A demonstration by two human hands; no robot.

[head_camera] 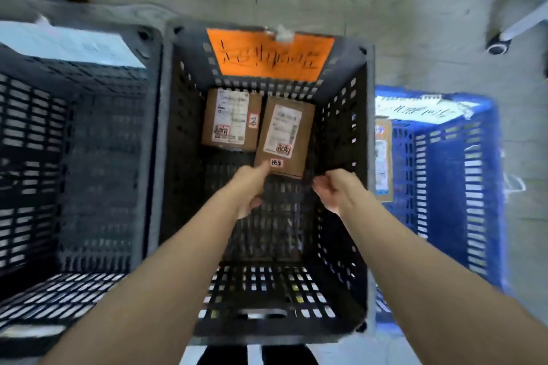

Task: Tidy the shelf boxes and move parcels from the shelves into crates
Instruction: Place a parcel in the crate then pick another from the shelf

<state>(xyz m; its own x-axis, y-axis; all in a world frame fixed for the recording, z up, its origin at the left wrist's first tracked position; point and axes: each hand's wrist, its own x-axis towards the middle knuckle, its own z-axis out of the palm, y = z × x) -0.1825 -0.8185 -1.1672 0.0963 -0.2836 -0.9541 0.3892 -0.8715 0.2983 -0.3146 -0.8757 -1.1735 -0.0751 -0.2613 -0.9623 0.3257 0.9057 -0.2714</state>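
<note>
Inside black crate (344, 133), left hand (252, 187) pinching tilted parcel (284, 136) at 6 o'clock edge; right hand (335, 190) loosely curled, empty, at 3 o'clock

Black perforated crate (341, 127): open-topped, centre of view, orange handwritten label (269, 55) on its far wall. Two brown cardboard parcels lie inside at the far end. The left parcel (231, 120) lies flat, white shipping label facing up. The right parcel (284, 136) sits just beside it, tilted, label up. Grey crate (98, 157): left, adjoining. Blue crate (456, 175): right, holding one upright labelled parcel (383, 157) against its left wall.
</note>
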